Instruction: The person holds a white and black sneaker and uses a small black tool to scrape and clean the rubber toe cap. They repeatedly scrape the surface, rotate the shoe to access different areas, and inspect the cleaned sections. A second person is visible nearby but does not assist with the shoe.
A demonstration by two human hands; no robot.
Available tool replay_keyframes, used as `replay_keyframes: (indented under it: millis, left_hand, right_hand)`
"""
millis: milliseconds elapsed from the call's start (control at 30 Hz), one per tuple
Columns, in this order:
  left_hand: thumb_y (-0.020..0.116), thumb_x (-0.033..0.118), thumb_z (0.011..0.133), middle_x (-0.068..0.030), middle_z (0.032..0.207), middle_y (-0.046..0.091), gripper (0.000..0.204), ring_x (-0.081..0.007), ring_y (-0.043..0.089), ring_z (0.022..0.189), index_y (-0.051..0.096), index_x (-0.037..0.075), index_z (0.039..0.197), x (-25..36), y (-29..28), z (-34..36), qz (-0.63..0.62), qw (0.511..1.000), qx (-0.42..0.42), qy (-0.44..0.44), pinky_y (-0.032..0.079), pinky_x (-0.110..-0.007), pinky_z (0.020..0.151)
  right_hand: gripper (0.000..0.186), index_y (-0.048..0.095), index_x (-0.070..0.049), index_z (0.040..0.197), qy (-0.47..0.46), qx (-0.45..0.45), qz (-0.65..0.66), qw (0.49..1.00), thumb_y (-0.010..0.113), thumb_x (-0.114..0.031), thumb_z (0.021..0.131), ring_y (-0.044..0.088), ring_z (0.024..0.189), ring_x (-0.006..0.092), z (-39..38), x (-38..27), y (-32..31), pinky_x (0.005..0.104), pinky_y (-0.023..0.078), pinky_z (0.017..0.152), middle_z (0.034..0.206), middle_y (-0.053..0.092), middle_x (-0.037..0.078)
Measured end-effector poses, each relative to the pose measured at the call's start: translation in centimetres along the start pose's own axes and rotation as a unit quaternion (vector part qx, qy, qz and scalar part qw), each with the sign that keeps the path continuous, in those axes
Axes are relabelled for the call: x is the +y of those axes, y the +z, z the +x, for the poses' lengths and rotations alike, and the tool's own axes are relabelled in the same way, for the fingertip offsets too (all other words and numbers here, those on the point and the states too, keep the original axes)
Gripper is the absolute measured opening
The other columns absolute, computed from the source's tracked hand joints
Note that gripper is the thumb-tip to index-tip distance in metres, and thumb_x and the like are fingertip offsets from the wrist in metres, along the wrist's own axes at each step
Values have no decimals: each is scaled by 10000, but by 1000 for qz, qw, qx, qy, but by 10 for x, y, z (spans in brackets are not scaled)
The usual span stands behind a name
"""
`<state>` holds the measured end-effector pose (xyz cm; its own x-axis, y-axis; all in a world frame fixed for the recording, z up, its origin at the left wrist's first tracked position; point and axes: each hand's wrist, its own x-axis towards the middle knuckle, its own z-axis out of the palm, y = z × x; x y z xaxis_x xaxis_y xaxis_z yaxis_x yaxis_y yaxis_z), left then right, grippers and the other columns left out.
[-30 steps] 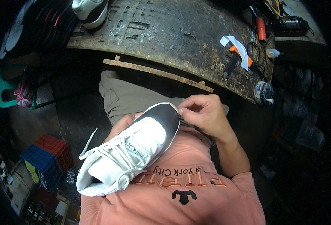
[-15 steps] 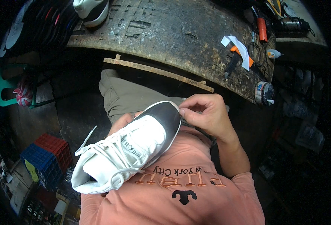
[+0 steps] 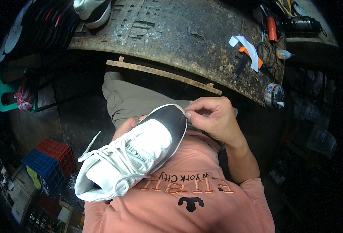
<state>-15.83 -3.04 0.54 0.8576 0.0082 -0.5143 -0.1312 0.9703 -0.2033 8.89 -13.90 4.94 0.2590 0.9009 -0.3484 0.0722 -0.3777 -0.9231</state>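
A white sneaker (image 3: 113,167) with a black toe cap lies across my lap, toe pointing up and to the right. Its white laces are threaded, and one lace end sticks out at the left. My left hand (image 3: 125,128) grips the shoe from beneath its far left side; most of its fingers are hidden under the shoe. At the rim of the toe, my right hand (image 3: 212,116) is closed in a pinch, thumb against index finger. Whatever lies between those fingertips, if anything, is too small to make out.
Ahead stands a worn workbench (image 3: 171,35) with another sneaker (image 3: 93,11) at its left. On its right lie a white strip (image 3: 246,50), an orange-and-black tool (image 3: 241,64), a red-handled tool (image 3: 271,30) and a tin (image 3: 273,96). Crates (image 3: 47,165) and a green chair (image 3: 6,91) stand left.
Almost nothing differs. Both hands and the shoe hold nearly the same place, with the right pinch still at the toe rim.
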Motion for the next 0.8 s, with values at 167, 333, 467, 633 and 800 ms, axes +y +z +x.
replay_keyframes:
  millis: [167,333,467,633,800]
  left_hand:
    - [454,124,899,-286,1139,685,604,-320,772,857,397,-81,1464,3,2,1,-27,998,-17,-51,700,-392,658]
    - [458,143,883,-289,1173,673,643,-326,769,902,379,-67,1485,2,10,-1,-15,997,-41,-64,696,-400,715]
    - [480,170,881,-290,1196,666,679,-327,765,943,355,-79,1500,2,13,0,3,997,-40,-63,688,-399,777]
    - [505,197,903,-293,1190,667,681,-328,768,924,348,-89,1501,1,13,1,17,997,-42,-56,691,-389,757]
    - [502,211,916,-295,1165,678,670,-329,774,879,354,-88,1497,-2,11,-1,2,998,-41,-44,699,-376,692]
  right_hand:
    - [97,770,59,914,8,1,1,1000,753,-2,840,703,768,107,-1,0,-1,242,568,705,853,761,93]
    - [86,766,55,896,31,-6,14,999,762,-7,836,694,758,95,-1,0,-2,235,563,697,827,753,80]
    - [82,764,51,890,35,-7,14,999,764,-9,834,687,742,91,0,-1,-2,235,559,685,811,747,70]
    - [82,765,51,888,21,-10,6,1000,760,-12,835,682,736,90,0,-2,-3,234,556,680,802,743,65]
    - [102,774,28,854,29,-1,14,999,742,-49,796,690,725,118,1,-1,-2,262,547,689,764,745,84]
